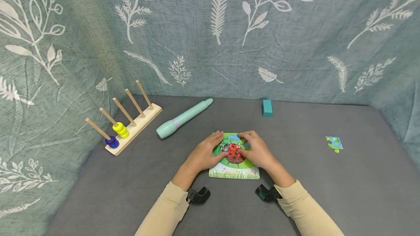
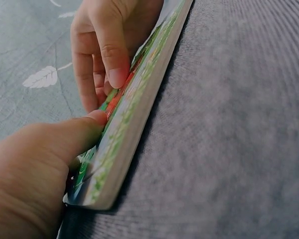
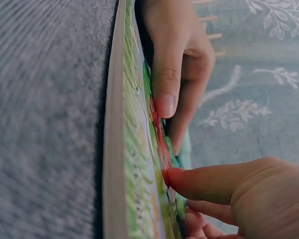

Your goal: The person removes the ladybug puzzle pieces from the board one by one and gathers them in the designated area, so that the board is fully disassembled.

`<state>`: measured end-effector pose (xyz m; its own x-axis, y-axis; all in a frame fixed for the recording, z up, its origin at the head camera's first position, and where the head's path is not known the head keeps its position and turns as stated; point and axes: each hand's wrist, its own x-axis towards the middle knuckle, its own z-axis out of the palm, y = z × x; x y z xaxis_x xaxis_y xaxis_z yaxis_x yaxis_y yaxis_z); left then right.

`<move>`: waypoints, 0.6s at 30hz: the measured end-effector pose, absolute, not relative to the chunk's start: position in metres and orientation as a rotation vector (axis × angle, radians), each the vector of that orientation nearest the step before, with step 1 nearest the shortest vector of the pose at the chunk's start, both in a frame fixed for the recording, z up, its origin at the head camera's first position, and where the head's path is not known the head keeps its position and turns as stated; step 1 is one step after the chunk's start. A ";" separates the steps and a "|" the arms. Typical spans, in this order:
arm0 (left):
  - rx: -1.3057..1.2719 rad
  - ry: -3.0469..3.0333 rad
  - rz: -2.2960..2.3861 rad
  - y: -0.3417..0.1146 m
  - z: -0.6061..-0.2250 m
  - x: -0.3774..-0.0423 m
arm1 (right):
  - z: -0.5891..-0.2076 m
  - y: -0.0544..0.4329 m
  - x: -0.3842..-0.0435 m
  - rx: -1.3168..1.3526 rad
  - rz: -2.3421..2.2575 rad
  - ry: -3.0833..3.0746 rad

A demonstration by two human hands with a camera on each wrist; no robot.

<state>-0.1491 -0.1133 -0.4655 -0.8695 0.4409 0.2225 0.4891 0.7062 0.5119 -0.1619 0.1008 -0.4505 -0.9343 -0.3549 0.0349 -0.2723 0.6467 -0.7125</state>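
Observation:
A ladybug jigsaw puzzle (image 1: 233, 172) in a flat board with a grassy border lies on the grey table in front of the person. The left hand (image 1: 206, 153) rests on its left side, fingers along the upper left and thumb on the picture near the ladybug's head. From the other side, the right hand (image 1: 257, 151) has its thumb on the red ladybug and its fingers bent at the upper right. In the right wrist view, a small green puzzle piece (image 3: 181, 206) shows between right thumb and fingers, mostly hidden. A loose blue-green puzzle piece (image 1: 334, 143) lies far right.
A wooden peg stand (image 1: 139, 125) with blue and yellow rings stands at the left. Behind the puzzle lie a mint-green microphone-shaped object (image 1: 183, 118) and a teal block (image 1: 267, 108). A leaf-patterned cloth (image 1: 197, 46) hangs along the table's back edge.

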 end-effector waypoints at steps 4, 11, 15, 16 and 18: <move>-0.744 -2.842 -0.903 -0.113 -0.466 -0.149 | -0.451 0.100 -0.162 -0.509 -1.177 2.744; -0.746 -2.848 -0.914 -0.114 -0.466 -0.149 | -0.455 0.100 -0.162 -0.589 -1.226 2.791; -0.752 -2.843 -0.911 -0.114 -0.467 -0.150 | -0.456 0.100 -0.161 -0.663 -1.216 2.856; -0.753 -2.842 -0.909 -0.114 -0.467 -0.150 | -0.457 0.100 -0.161 -0.678 -1.209 2.873; -0.751 -2.839 -0.913 -0.114 -0.467 -0.150 | -0.458 0.100 -0.161 -0.697 -1.199 2.897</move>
<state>-0.1502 -0.1142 -0.4672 -0.8787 0.4309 0.2057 0.4699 0.7046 0.5316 -0.1614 0.1004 -0.4584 -0.9035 -0.3643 0.2255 -0.4172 0.6276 -0.6574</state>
